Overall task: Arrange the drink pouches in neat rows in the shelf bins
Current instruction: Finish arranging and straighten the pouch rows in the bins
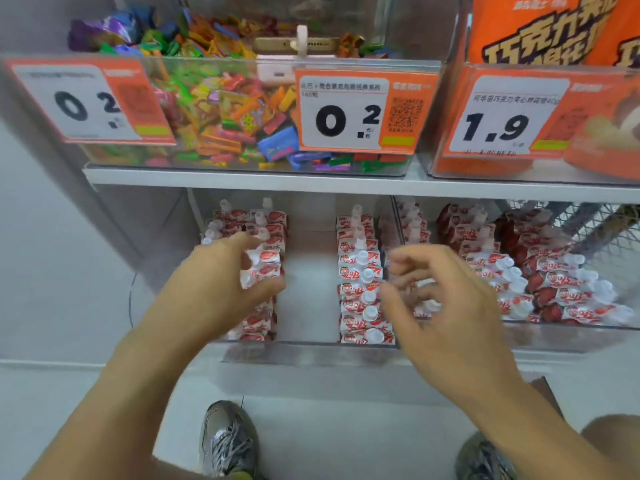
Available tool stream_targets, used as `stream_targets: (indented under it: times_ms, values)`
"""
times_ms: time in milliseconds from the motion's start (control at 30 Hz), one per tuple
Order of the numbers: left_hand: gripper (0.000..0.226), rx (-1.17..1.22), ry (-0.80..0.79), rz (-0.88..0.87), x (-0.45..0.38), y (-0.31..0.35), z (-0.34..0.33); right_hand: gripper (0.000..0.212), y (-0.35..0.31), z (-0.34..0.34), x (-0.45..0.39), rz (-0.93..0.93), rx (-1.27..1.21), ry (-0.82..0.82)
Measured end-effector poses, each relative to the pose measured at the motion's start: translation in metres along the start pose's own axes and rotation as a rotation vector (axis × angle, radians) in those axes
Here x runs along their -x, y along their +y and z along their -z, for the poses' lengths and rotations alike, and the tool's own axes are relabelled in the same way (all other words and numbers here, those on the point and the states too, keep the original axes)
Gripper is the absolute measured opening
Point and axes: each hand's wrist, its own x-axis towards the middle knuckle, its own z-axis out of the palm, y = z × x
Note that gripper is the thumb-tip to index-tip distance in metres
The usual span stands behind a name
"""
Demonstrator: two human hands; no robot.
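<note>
Glossy foil pouches – clear plastic bin, wire-mesh basket.

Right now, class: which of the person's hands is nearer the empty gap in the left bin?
Left. The left hand grips pouches bordering the gap; the right hand hovers beyond the middle row.

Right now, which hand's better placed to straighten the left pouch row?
Left. The left hand already wraps pouches in the left row; the right hand hovers open over the middle row, across the bare gap.
</note>
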Motion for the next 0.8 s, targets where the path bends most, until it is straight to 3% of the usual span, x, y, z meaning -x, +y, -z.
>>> stream_targets:
  times_ms: [100,167,267,333,433,567,800]
  values:
    - [0.067,-0.155,-0.291,0.051,-0.003,-0.036,0.006,0.038,-0.016,-0.045,-0.014,-0.128,-0.137,-0.331]
    - [0.056,-0.184,-0.406,0.005,-0.006,-0.05,0.005,0.061,-0.014,-0.077,-0.028,-0.223,-0.049,-0.578]
    - [0.045,-0.187,-0.37,-0.112,-0.01,-0.059,-0.002,0.089,-0.013,-0.107,-0.046,-0.408,-0.095,-0.823]
    - [0.035,-0.153,-0.325,-0.158,-0.01,-0.061,-0.005,0.097,-0.013,-0.117,-0.051,-0.51,-0.207,-0.917]
    - [0.031,-0.043,-0.297,-0.153,-0.009,-0.065,-0.013,0.102,-0.008,-0.123,-0.049,-0.573,-0.268,-0.969]
    - [0.029,0.046,-0.263,-0.154,-0.007,-0.062,-0.025,0.1,0.001,-0.13,-0.047,-0.625,-0.394,-0.918]
    - [0.036,0.14,-0.262,-0.155,-0.006,-0.055,-0.03,0.087,0.007,-0.117,-0.049,-0.628,-0.295,-0.889]
